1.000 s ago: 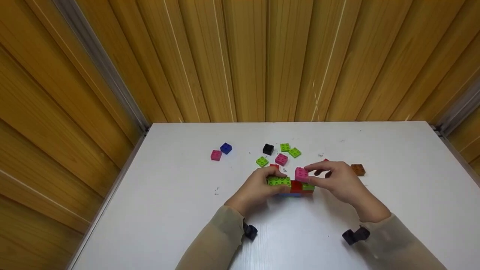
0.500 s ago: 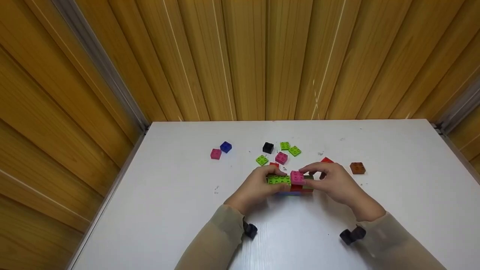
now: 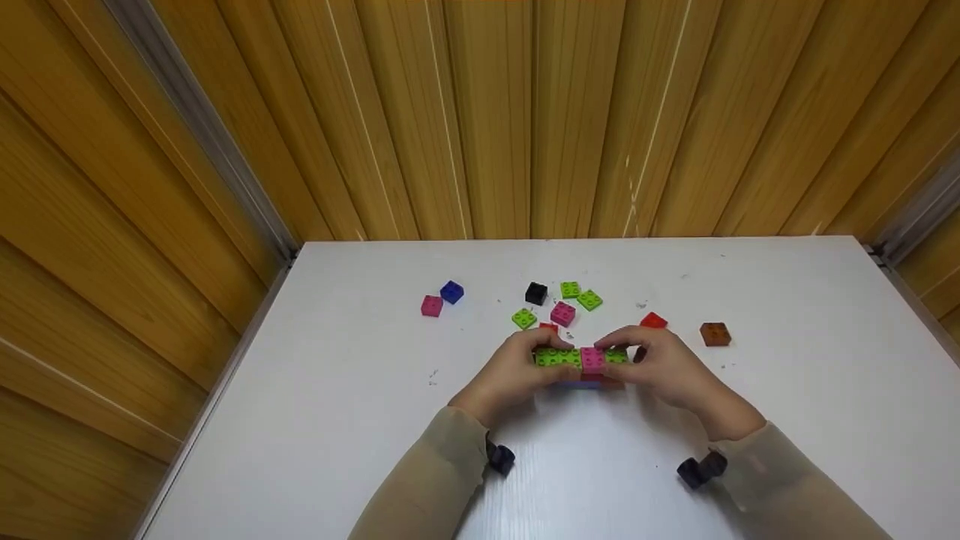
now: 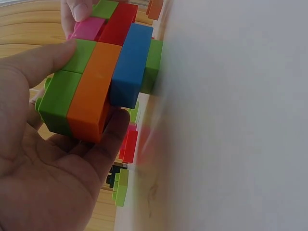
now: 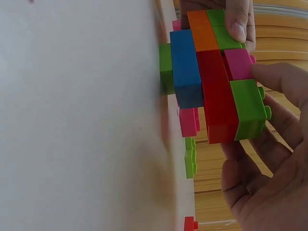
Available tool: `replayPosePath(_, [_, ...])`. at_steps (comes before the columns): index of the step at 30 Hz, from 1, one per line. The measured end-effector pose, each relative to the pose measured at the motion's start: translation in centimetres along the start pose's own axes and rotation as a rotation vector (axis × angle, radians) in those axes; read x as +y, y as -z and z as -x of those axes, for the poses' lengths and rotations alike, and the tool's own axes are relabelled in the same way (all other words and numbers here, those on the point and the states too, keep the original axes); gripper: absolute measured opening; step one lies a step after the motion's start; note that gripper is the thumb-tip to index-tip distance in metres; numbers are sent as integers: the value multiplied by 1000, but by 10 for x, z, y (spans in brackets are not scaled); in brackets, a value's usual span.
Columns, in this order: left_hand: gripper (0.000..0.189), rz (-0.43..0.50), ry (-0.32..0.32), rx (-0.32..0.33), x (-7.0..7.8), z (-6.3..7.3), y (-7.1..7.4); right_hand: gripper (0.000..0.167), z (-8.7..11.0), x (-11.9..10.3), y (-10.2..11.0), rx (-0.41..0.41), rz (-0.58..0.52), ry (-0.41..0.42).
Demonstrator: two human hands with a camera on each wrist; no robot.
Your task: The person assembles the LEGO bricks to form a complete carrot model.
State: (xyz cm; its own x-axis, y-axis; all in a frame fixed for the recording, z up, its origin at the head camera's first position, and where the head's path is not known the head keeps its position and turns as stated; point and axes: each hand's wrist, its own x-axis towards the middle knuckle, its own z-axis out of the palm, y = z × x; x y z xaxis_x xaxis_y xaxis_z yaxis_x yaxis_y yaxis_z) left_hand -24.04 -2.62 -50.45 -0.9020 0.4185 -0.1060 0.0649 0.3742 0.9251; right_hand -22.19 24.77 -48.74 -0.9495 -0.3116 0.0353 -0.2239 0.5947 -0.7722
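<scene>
A stack of toy building blocks stands on the white table between the hands. From the bottom it has a light green block (image 4: pixel 152 66), a blue block (image 4: pixel 132 65), then an orange block (image 4: pixel 95 89) beside a red block (image 5: pixel 217 96), with green blocks (image 5: pixel 250 108) on top. My left hand (image 3: pixel 514 373) grips the stack's left end, thumb on the near side of the green blocks. Between the top green blocks sits a pink block (image 3: pixel 592 360), slightly tilted in the right wrist view. My right hand (image 3: pixel 660 375) pinches it between thumb and fingers.
Loose blocks lie behind the stack: a black block (image 3: pixel 536 293), a pink block (image 3: pixel 563 313), several light green blocks (image 3: pixel 589 300) and a red block (image 3: pixel 654 320). A brown block (image 3: pixel 715 334) lies to the right; a blue block (image 3: pixel 451 292) and another pink block (image 3: pixel 431 306) lie left.
My right hand has brought the pink block left and down, from above the stack's right part into the gap between the top green blocks. The left hand has kept its grip.
</scene>
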Motion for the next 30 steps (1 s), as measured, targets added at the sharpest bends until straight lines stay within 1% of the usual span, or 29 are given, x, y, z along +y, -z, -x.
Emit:
replayPosePath(3, [24, -2, 1, -1, 0, 0, -1, 30, 0, 1, -4, -12, -51, -14])
replayPosePath(7, [24, -4, -7, 3, 0, 0, -2, 31, 0, 2, -12, -23, -130, -54])
replayPosePath(11, [25, 7, -7, 2, 0, 1, -3, 35, 1, 2, -19, -30, -187, -88])
replayPosePath(13, [24, 10, -9, 1, 0, 1, -3, 38, 1, 3, -22, -29, -193, -87])
replayPosePath(15, [24, 10, -16, 0, 0, 1, -3, 39, 2, 3, -24, -30, -188, -70])
replayPosePath(20, [26, 7, -32, -4, 0, 2, -2, 36, 2, 3, -25, -29, -180, -30])
replayPosePath(25, [25, 4, -28, 0, -1, 1, -1, 33, 0, 4, -25, -21, -183, -33])
replayPosePath(30, [25, 3, -36, -2, -3, 0, 0, 32, 0, 5, -26, -15, -177, -23])
